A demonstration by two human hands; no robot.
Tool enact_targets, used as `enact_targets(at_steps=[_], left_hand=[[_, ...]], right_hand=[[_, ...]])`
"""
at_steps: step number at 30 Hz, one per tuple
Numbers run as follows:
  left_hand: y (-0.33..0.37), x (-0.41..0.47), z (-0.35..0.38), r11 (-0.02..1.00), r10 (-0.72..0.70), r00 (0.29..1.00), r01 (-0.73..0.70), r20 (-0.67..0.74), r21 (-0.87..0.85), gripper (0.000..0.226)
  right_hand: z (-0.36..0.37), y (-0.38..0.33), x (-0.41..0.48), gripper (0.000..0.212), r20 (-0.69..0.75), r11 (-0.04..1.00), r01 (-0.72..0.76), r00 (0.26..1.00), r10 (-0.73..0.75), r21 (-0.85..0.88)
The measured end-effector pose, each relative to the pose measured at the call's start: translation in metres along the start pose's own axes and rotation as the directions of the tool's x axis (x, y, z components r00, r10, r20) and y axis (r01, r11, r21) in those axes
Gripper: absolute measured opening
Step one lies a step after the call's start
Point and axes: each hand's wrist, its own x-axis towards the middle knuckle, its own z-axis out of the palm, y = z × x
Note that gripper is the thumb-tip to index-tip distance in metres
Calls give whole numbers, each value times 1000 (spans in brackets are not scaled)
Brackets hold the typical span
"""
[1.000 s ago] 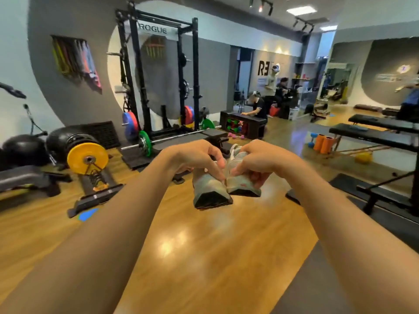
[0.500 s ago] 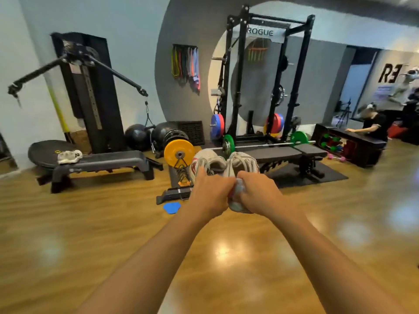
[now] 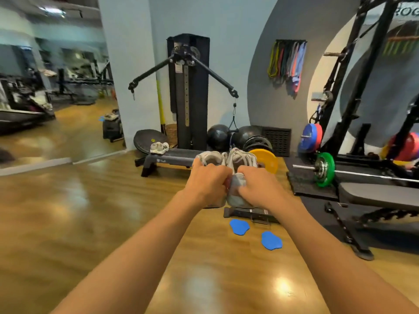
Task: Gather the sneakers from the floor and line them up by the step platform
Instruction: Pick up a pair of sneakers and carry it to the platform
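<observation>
– Left hand (image 3: 209,180) is curled tight round the left sneaker (image 3: 209,157), right hand (image 3: 258,186) round the right sneaker (image 3: 241,157). Neither has a finger spare, and the two shoes press together side by side between my fists.

– So which step are you on?

– Carrying, I'd say. Both shoes are off the wooden floor (image 3: 90,211), held out at arm's reach, with the laces showing above my knuckles.

– And where do they go?

– The step platform (image 3: 172,157) lies beyond my hands and off to their left, low and dark. The end nearest my hands is hidden behind the left sneaker. More pale footwear (image 3: 159,148) sits on top, toward the end farthest from my hands; one shoe or two, I can't tell.

– What does the next move call for?

– Closing the gap, then lowering both hands together to the floor beside the platform, soles down and toes level, before my fingers loosen. Below my right hand lie a dark bar (image 3: 247,213) and two blue pads (image 3: 239,226), and a yellow plate (image 3: 268,160) stands just beyond it, so I'd bear left to avoid them.
</observation>
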Motion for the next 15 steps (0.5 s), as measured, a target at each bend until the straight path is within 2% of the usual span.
enact_targets(at_steps=[4,7,15], left_hand=[[-90,58,24,995,-77,997,79,27,-61,10],[-148,105,39,991,-93,994,99,61,-90,11],[-281,238,99,992,-99,992,104,75,-64,16]], right_hand=[[20,-14,101,19,83,993,0,997,-10,114],[35,-20,170,24,119,991,10,993,-26,132],[91,-14,368,18,142,985,10,989,-36,175]])
